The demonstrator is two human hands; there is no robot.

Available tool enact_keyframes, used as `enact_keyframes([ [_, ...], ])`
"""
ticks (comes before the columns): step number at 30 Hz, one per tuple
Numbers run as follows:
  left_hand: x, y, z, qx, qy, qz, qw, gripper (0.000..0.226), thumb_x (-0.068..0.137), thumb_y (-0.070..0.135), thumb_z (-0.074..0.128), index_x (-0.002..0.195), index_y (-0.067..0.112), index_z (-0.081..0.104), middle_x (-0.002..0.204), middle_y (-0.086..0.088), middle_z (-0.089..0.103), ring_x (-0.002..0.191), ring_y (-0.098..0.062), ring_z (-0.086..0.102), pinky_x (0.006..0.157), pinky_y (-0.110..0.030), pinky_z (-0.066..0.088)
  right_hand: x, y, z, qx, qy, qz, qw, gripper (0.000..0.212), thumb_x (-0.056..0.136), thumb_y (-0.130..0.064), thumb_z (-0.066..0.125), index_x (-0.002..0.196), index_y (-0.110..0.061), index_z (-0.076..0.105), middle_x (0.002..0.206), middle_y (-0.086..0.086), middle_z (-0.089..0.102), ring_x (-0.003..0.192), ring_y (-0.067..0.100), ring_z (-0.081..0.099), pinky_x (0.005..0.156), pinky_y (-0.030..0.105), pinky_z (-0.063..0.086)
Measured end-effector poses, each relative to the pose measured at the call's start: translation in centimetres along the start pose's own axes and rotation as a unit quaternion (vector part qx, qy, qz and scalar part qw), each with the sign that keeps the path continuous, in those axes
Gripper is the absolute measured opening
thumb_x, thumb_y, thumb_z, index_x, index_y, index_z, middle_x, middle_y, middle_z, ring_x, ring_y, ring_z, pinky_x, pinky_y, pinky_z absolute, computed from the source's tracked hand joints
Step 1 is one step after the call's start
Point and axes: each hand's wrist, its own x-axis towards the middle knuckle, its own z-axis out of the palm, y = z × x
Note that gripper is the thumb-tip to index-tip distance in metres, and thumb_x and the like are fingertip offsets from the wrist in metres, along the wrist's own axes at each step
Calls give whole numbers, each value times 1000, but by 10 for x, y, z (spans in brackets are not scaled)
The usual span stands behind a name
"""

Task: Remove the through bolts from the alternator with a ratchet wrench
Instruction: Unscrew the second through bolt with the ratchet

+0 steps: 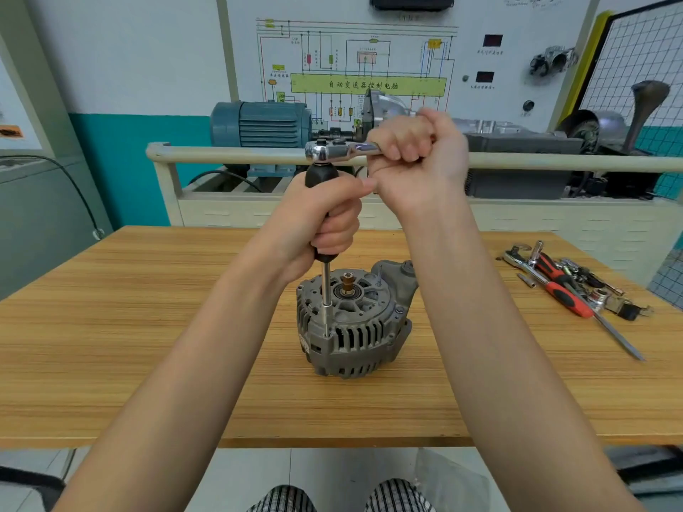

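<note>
A grey alternator (354,323) stands on end in the middle of the wooden table (148,327). A long steel extension shaft (326,293) runs straight down to a through bolt at the housing's near-left rim. My left hand (325,223) grips the black handle of that extension upright. On top of it sits the chrome ratchet wrench (332,150), its handle pointing right. My right hand (417,157) holds that handle in a fist, level with the left hand's top. Another through bolt (380,277) sticks up at the alternator's far right.
A pile of tools lies at the table's right end: a red-handled screwdriver (565,290), a second ratchet (517,258), sockets and bits. Behind the table stands a training bench with a cream rail (229,155), a blue motor (266,123) and a wiring-diagram panel.
</note>
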Motion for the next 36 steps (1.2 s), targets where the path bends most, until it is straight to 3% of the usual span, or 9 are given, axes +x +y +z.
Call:
enact_keyframes([
  [5,5,-5,13,46,153,19,987,54,90,3,54,46,23,32,38,8,24,31,-8,16,36,-14,17,-38,14,1,-101,-86,-207,969,43,100,-14,30,58,-17,28,39,-4,24,36,12,22,43,24,24],
  [9,3,-8,14,71,170,33,982,48,87,1,56,50,20,33,40,6,26,33,-10,18,38,-15,19,-51,23,3,-156,-130,-275,940,54,101,-13,28,47,-17,32,39,-4,25,36,12,23,45,28,21],
  [12,0,-3,7,70,88,28,993,46,84,3,62,47,21,41,42,4,31,35,-12,24,40,-18,23,-45,13,5,-134,-102,-231,958,46,101,-13,30,55,-16,29,39,-4,23,36,12,20,44,26,21],
  [16,-1,2,-3,35,-17,39,998,28,76,10,63,54,14,46,48,0,39,42,-16,37,46,-22,34,-22,-3,4,-72,-49,-104,991,53,98,-13,31,46,-15,34,36,-4,23,32,11,21,38,20,23],
  [20,1,0,-4,1,-69,3,998,37,75,20,65,48,19,41,40,6,31,31,-6,27,37,-15,24,6,-6,-1,-5,1,50,999,61,99,-16,29,39,-14,29,33,-2,22,26,13,23,33,19,23],
  [23,4,0,-3,16,-41,-19,999,46,83,19,58,43,23,37,37,9,26,29,-4,20,34,-14,18,15,-3,-8,23,7,76,997,60,99,-17,31,40,-14,29,33,-1,22,26,14,22,32,18,23],
  [30,2,-3,8,39,106,10,994,49,91,5,53,51,21,29,40,8,23,33,-7,15,37,-14,16,-17,3,-2,-28,-35,-109,993,44,98,-13,31,54,-16,29,38,-4,22,32,11,21,37,21,23],
  [33,2,-5,14,61,189,25,980,45,89,2,54,55,19,30,40,9,25,34,-8,17,38,-16,18,-39,19,0,-109,-98,-222,964,51,100,-13,30,50,-16,32,39,-4,25,36,12,22,43,26,24],
  [36,0,-6,17,71,217,43,973,41,86,1,55,56,18,32,40,9,27,34,-8,19,38,-16,19,-50,32,1,-160,-149,-300,928,54,100,-12,29,47,-17,36,40,-4,28,38,12,24,46,30,22],
])
